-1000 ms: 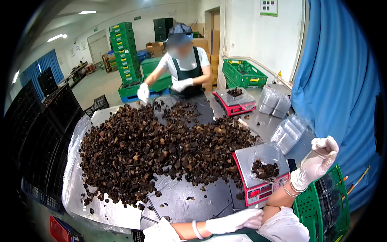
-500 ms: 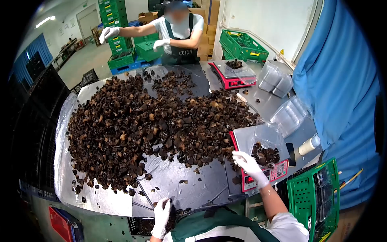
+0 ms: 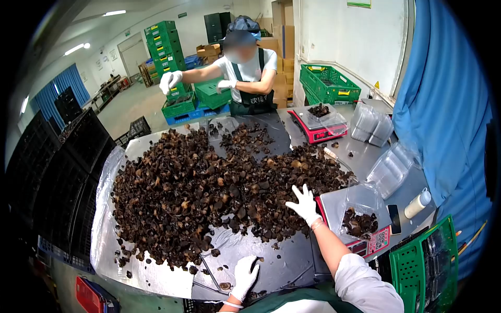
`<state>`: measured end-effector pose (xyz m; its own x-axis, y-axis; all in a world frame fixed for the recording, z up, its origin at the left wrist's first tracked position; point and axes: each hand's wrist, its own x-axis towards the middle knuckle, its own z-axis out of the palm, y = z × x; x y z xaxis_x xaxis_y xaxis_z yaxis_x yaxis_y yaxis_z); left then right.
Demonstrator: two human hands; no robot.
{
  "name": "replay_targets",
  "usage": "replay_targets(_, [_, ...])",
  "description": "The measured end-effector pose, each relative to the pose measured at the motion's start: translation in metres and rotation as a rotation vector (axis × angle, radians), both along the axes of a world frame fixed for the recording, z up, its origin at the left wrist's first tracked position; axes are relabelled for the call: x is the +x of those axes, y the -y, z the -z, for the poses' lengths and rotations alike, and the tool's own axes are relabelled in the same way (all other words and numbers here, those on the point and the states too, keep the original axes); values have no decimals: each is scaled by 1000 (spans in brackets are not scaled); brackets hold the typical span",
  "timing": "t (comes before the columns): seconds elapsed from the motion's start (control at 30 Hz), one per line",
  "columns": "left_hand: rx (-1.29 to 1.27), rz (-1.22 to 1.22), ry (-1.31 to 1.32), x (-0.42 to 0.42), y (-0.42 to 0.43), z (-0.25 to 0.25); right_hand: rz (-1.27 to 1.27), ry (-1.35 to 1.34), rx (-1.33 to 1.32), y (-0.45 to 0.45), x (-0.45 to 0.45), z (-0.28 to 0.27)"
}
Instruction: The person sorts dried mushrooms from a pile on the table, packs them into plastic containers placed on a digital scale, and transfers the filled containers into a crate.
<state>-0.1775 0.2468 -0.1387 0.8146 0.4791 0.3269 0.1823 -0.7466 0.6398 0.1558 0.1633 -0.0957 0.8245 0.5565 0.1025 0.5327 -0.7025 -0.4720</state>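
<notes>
A broad heap of dark brown, curled mushroom-like pieces (image 3: 209, 188) covers much of the metal table (image 3: 235, 255). My right hand (image 3: 304, 204), gloved in white, is over the heap's right edge with its fingers spread and nothing in them. Just right of it stands a red scale (image 3: 334, 201), on which an open clear plastic box holds some dark pieces (image 3: 360, 223). At the table's near edge is my left hand (image 3: 245, 275), also white-gloved, its thumb apart from the fingers and nothing visible in it. A few loose pieces lie beside it.
Across the table a co-worker (image 3: 248, 73) holds one gloved hand out to the side. A second red scale (image 3: 318, 125), clear boxes (image 3: 391, 169), a phone (image 3: 394, 219) and a white bottle (image 3: 417, 203) stand right. Green crates (image 3: 422, 261) flank the near right; black crates (image 3: 68, 182) the left.
My right hand has moved from the near scale to the heap's edge, and its fingers have spread. My left hand has shifted right along the near edge. The camera view has tilted up.
</notes>
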Motion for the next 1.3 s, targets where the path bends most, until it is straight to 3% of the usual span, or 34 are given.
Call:
replay_targets(0.27, [46,-30,50,0,2,10,-258,48,-188,30,-41,-2])
replay_targets(0.43, [67,-36,91,0,2,9,-393,214,-128,42,-59,8])
replay_targets(0.77, [83,-41,118,0,0,15,-508,117,-8,51,-127,9])
replay_targets(0.97, [79,-33,123,0,1,8,-808,42,7,41,-124,-45])
replay_targets(1.0, [104,-34,131,-1,2,12,-948,341,134,37,-108,-63])
replay_targets(1.03, [65,-27,102,-1,3,6,-723,212,226,34,-100,-68])
replay_targets(1.07, [36,-38,66,0,4,6,-671,195,397,33,-89,-84])
replay_targets(1.1, [16,-41,92,-1,4,5,-588,107,401,35,-80,-97])
replay_targets(1.13, [-1,-41,105,-3,3,8,-467,-147,330,44,-80,-125])
replay_targets(1.17, [-13,-45,127,-4,2,11,-438,-241,450,50,-70,-110])
replay_targets(1.27, [-194,-207,183,-3,-2,20,-292,-697,415,67,-66,-69])
replay_targets(1.3, [-180,-236,209,1,-2,19,-415,-470,406,72,-69,-43])
